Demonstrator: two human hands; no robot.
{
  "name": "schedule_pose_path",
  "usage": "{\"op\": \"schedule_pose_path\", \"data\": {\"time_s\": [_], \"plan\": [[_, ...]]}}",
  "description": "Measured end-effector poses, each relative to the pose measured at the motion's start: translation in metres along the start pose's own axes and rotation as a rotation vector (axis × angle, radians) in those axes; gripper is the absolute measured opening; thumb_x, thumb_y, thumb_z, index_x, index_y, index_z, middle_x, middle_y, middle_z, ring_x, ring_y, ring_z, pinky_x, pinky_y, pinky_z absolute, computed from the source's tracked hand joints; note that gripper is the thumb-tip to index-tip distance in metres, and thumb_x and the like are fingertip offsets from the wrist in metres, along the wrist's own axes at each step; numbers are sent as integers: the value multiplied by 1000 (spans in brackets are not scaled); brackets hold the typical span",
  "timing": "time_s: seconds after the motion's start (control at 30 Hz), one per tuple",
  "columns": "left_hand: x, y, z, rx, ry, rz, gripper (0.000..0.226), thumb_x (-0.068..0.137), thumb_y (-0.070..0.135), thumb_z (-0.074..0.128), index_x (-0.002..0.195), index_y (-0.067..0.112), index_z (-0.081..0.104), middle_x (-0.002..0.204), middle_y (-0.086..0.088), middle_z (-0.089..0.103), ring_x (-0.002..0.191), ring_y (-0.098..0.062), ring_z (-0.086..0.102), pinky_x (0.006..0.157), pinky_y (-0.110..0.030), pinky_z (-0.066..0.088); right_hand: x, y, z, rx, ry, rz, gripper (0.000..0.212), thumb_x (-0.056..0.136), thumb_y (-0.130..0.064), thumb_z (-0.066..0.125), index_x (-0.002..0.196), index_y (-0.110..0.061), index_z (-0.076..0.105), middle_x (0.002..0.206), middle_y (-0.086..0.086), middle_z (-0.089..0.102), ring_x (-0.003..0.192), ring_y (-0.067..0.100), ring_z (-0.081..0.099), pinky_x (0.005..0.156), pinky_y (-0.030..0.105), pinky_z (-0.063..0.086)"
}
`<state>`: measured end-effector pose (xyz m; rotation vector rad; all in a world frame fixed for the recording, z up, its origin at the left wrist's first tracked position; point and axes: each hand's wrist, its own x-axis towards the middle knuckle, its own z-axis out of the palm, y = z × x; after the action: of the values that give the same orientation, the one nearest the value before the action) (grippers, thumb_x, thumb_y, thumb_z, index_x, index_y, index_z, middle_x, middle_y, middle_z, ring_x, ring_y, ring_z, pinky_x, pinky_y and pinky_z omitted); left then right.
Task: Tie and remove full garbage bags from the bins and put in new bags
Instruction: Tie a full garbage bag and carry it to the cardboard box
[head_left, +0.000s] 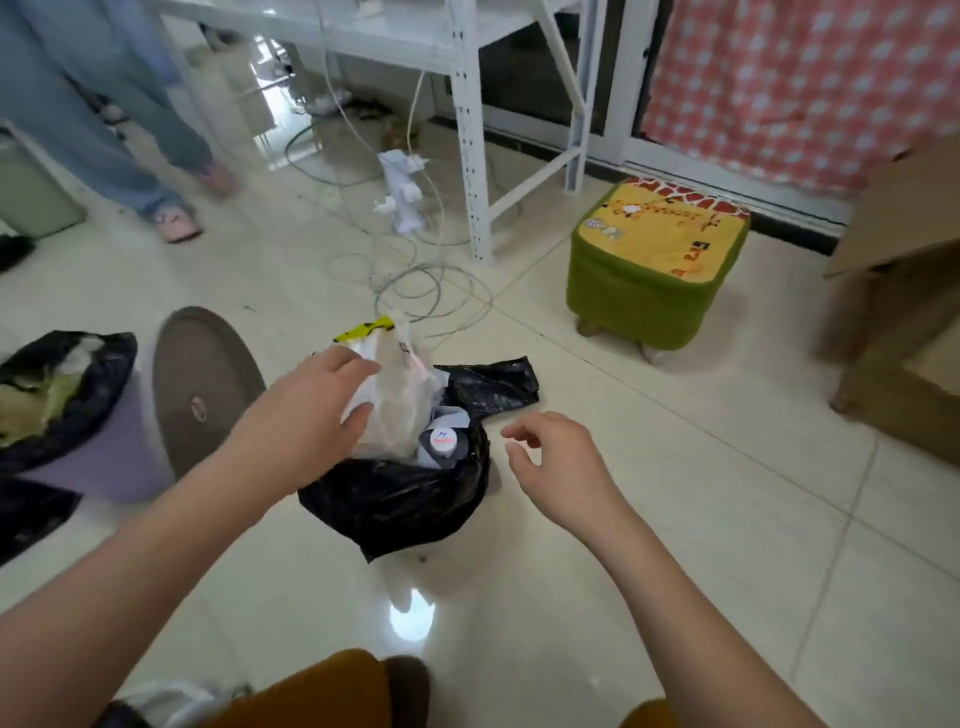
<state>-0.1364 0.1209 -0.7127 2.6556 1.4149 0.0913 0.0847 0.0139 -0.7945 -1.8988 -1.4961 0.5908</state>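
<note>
Floor tiles (597, 597) carry a black garbage bag (395, 504) at centre, untied and full, with a black flap (493, 382) lying to its right. Purple bin (98, 457) with a second black liner (78, 384) stands at left, a round brown lid (205, 384) just beside it. Green stool (649, 270) sits well apart. Left hand (306, 415) rests on a clear plastic bag (400, 400) in the garbage bag, fingers extended. Right hand (561, 462) hovers beside the bag, fingers loosely curled, holding nothing.

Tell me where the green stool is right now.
In the head view the green stool stands on the tiled floor, upper right, beside the white shelf frame and beyond the black garbage bag.
</note>
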Motion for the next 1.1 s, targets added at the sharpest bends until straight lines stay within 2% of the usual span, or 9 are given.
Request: {"op": "schedule_pose_path", "data": {"time_s": [0.1, 0.23, 0.47, 0.63, 0.8, 0.9, 1.0, 1.07, 1.1], "plan": [[-24, -14, 10, -19, 52, -36, 50, 92, 22, 59, 139, 13, 47, 144, -8, 43, 125, -31, 48, 98, -48, 45, -4, 0, 22, -2, -72, 21, 19, 91, -17, 58, 106, -17, 69, 104, -2, 65, 94, 12, 59, 78, 17, 38], [-31, -17, 25, -63, 58, -102, 60, 92, 25, 59, 146, 12, 37, 151, -14, 32, 130, -36, 41, 104, -50, 40, -11, 8, 36, 24, -149, 104, 18, 91, -16, 58, 106, -16, 69, 107, 1, 67, 96, 15, 60, 85, 21, 44], [-21, -16, 45, -76, 0, -93, 70, 93, 31, 56, 153, 23, 19, 156, -5, 24, 131, -34, 38, 105, -48, 39, 5, 24, 47, 80, -150, 217, 24, 94, -17, 56, 116, -12, 66, 109, 2, 66, 87, 13, 57, 75, 18, 40], [-14, -23, 64, -99, 31, -65, 68, 92, 30, 60, 150, 18, 26, 154, -4, 25, 128, -36, 43, 102, -47, 42, 24, 33, 65, 175, -142, 297, 31, 97, -21, 52, 127, -13, 58, 110, 2, 62, 89, 14, 56, 74, 21, 40], [-11, -32, 72, -37, 94, -14, 73, 85, 24, 70, 147, 10, 34, 150, -13, 33, 108, -43, 53, 94, -49, 45, 41, 42, 87, 271, -133, 373, 35, 97, -26, 53, 127, -9, 60, 113, 3, 64, 103, 16, 59, 84, 23, 42], [-11, -36, 75, -25, 117, -8, 77, 81, 22, 73, 146, 10, 34, 149, -12, 34, 104, -41, 54, 93, -48, 45, 51, 42, 99, 371, -91, 423, 30, 95, -26, 58, 116, -6, 65, 103, 3, 67, 93, 14, 61, 78, 22, 42], [-9, -37, 78, -12, 131, 4, 78, 80, 21, 76, 146, 9, 36, 148, -13, 37, 102, -42, 55, 92, -48, 45, 61, 44, 106, 422, -84, 480, 16, 93, -25, 62, 92, -10, 69, 83, 0, 63, 76, 14, 56, 66, 23, 40], [-7, -39, 79, -9, 135, 7, 78, 78, 19, 77, 145, 8, 37, 147, -14, 38, 100, -42, 56, 90, -48, 46, 66, 45, 105, 484, -138, 550, 22, 91, -25, 64, 72, -13, 65, 71, -1, 58, 70, 16, 51, 63, 25, 40], [-5, -41, 79, -12, 136, 7, 78, 78, 18, 77, 144, 8, 38, 146, -13, 39, 99, -42, 57, 89, -48, 46, 67, 46, 104, 521, -164, 590, 22, 90, -25, 65, 71, -14, 64, 70, -1, 59, 70, 16, 52, 64, 26, 42]]}}
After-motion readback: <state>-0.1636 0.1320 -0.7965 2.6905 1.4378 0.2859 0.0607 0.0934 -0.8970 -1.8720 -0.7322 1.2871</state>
